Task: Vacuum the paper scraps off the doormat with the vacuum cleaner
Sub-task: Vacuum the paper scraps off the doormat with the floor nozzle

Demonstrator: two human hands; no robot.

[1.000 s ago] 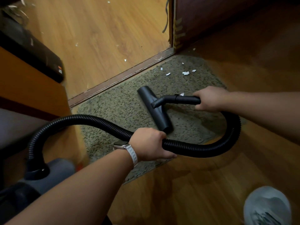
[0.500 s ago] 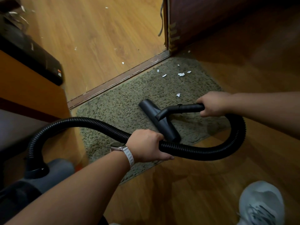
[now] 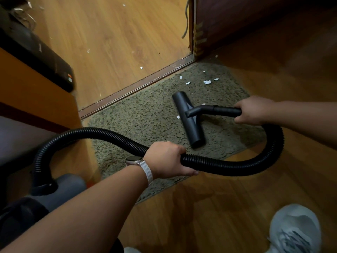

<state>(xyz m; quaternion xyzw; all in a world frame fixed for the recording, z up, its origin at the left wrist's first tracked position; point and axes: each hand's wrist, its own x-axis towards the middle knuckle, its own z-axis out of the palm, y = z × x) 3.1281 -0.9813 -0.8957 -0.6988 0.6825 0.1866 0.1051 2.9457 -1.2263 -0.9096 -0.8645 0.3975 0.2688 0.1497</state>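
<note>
- Left hand [image 3: 166,159]: fingers curled round the ribbed hose [image 3: 237,166] partway along its run, above the near edge of the mat [image 3: 145,114]; a watch [image 3: 134,160] with a pale strap sits on that wrist
- Right hand [image 3: 254,110]: gripping the rigid tube [image 3: 215,109] just behind the nozzle [image 3: 189,121], over the right part of the mat
- Nozzle: black T-shaped head lying flat on the mat, its long axis running from the far side towards the near side, slightly slanted
- Hose: leaves the right hand, loops out to the right and back across the near mat edge, passes through the left hand, then arches up and down into the grey vacuum body [image 3: 67,187] at lower left
- Scraps [image 3: 207,81]: a cluster of white bits lies on the far corner of the mat, beyond the nozzle and apart from it
- One scrap [image 3: 178,117] lies just beside the nozzle's left edge
- Mat: olive pile, set along the threshold strip [image 3: 136,86], at the foot of a dark door [image 3: 237,19]
- Wood floor [image 3: 109,42] past the strip also carries scattered white bits
- Grey shoe [image 3: 295,229]: on the floor at lower right, off the mat
</note>
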